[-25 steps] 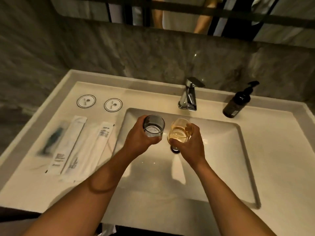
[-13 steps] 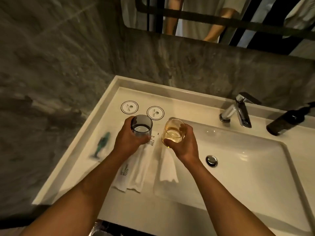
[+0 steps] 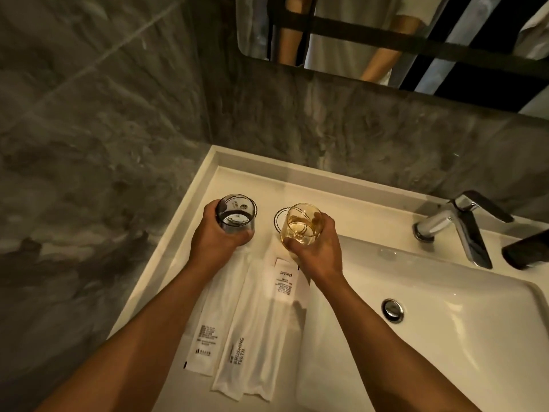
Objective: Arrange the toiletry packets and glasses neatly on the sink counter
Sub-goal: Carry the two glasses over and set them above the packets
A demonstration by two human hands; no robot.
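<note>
Toothbrush packets point(image 3: 237, 328) already lie side by side on the table point(image 3: 166, 281). Left hand point(image 3: 217, 242) fingers wrap the grey glass point(image 3: 236, 215), right hand point(image 3: 318, 251) fingers the amber glass point(image 3: 300, 224), each over a round coaster, seemingly not yet released.

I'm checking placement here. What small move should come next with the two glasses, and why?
Probably lower each onto its round coaster: the left hand holds the grey glass over one, the right hand holds the amber glass beside the other coaster.

Grey marble wall point(image 3: 104, 114), mirror point(image 3: 416, 31) above, chrome faucet point(image 3: 457, 224), dim warm light
</note>
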